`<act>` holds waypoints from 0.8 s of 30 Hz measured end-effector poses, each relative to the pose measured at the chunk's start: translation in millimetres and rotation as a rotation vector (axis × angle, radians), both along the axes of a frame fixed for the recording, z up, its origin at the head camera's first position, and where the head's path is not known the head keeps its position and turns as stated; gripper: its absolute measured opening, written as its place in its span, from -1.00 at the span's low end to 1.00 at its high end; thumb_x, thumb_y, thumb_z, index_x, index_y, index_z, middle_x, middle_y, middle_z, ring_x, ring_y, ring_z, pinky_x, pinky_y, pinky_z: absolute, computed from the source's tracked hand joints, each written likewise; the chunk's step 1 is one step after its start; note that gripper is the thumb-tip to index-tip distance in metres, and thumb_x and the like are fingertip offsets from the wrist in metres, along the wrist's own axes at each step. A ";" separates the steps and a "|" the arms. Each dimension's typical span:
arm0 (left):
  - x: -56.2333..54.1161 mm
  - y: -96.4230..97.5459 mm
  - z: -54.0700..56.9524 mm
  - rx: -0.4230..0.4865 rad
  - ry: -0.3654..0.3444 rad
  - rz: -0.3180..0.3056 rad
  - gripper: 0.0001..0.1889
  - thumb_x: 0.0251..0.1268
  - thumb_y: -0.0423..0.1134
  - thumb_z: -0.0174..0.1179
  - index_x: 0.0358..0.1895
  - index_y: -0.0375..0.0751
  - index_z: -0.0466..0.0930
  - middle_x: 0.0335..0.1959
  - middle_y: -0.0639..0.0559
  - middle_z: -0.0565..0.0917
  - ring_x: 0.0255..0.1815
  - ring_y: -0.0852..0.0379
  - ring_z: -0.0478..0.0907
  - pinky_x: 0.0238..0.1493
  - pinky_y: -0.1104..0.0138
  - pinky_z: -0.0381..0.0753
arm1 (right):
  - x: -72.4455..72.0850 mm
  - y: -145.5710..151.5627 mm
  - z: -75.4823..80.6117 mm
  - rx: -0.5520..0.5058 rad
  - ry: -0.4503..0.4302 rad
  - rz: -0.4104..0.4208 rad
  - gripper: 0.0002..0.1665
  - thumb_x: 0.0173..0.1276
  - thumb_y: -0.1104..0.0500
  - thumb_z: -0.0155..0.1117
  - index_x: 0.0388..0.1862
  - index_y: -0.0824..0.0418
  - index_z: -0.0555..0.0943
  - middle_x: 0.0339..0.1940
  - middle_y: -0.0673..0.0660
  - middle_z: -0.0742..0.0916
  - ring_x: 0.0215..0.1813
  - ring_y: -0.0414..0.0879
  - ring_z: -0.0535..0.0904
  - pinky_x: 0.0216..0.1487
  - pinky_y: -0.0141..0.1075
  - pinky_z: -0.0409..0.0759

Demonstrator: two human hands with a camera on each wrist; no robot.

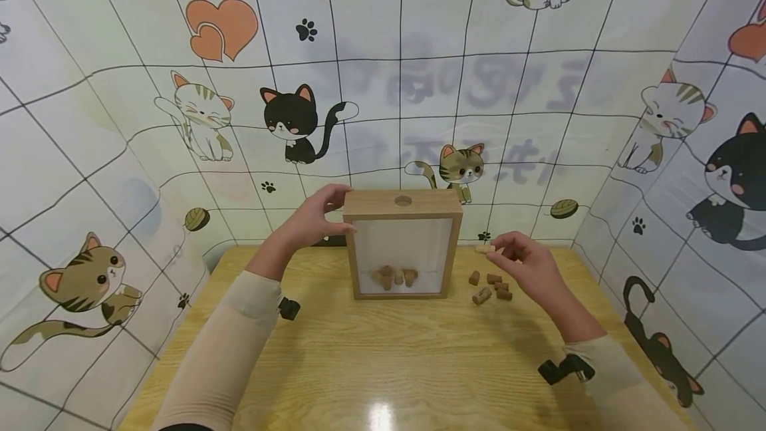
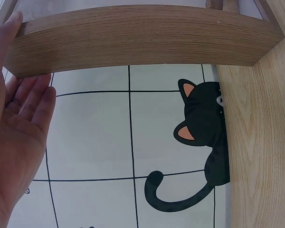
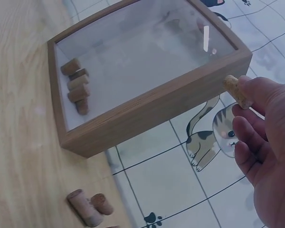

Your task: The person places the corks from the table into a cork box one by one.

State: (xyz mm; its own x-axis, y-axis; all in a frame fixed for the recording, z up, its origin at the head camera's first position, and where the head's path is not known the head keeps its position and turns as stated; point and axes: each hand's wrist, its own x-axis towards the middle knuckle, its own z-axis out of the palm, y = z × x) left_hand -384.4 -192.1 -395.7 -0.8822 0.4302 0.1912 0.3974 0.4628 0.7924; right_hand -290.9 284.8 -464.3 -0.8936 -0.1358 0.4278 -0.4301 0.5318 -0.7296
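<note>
A wooden shadow box (image 1: pixel 349 265) with a clear front stands upright on the table, a round hole (image 1: pixel 403 201) in its top. Several corks (image 1: pixel 398 277) lie inside along its bottom. My left hand (image 1: pixel 311 219) grips the box's upper left corner, thumb at the front and fingers behind; in the left wrist view they bend around the frame's side (image 2: pixel 147 40). To the right of the box, my right hand (image 1: pixel 529 265) pinches a single cork (image 3: pixel 236 91) between thumb and fingertips, raised off the table.
Several loose corks (image 1: pixel 482 295) lie on the wooden table (image 1: pixel 335 358), right of the box and below my right hand. Close behind the box rises a wall covering (image 1: pixel 371 118) printed with cats and grid lines, which also runs along both sides.
</note>
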 end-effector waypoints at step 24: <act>-3.3 -2.1 -3.2 0.021 -0.007 -0.012 -0.04 0.26 -0.07 0.68 0.66 0.02 0.33 0.48 0.01 0.52 0.67 -0.18 0.36 0.63 -0.07 0.43 | -12.5 -40.9 70.7 -0.089 0.301 0.084 -0.72 0.42 0.55 0.48 0.05 0.38 0.76 -0.33 0.19 0.67 -0.34 -0.12 0.54 -0.28 -0.48 0.50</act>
State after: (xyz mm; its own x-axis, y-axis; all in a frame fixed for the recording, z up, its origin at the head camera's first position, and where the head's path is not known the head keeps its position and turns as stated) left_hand -387.7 -194.2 -398.8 -0.8786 0.4363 0.1942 0.3971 0.4413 0.8047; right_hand -303.4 243.9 -393.6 -0.7126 -0.1538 0.6845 -0.6730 0.4254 -0.6051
